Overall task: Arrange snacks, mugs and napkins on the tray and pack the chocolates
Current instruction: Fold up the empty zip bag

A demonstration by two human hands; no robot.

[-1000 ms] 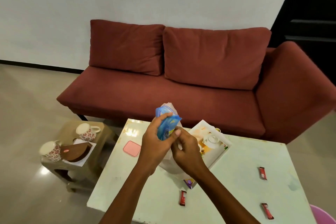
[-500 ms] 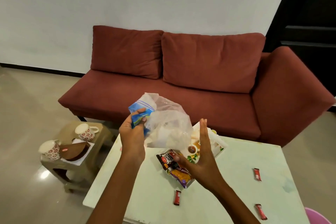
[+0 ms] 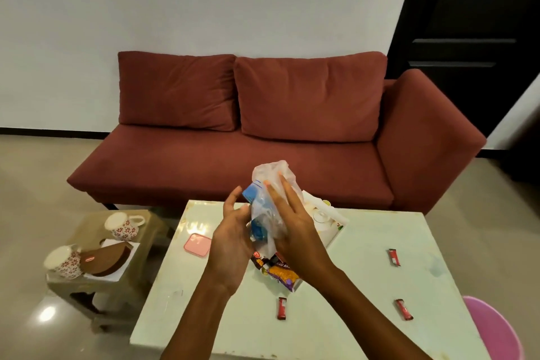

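While both hands (image 3: 233,240) press the plastic bag (image 3: 268,207), the table's (image 3: 365,295) right half lies open.

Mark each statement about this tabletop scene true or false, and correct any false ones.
1. Both hands hold the clear plastic bag above the table. True.
2. Three red chocolate bars lie loose on the table. True: one near the front, two to the right.
3. Both patterned mugs stand on the tray. False: the mugs are on the small side stool.
4. The pink lid lies on the sofa. False: the pink lid lies on the table.
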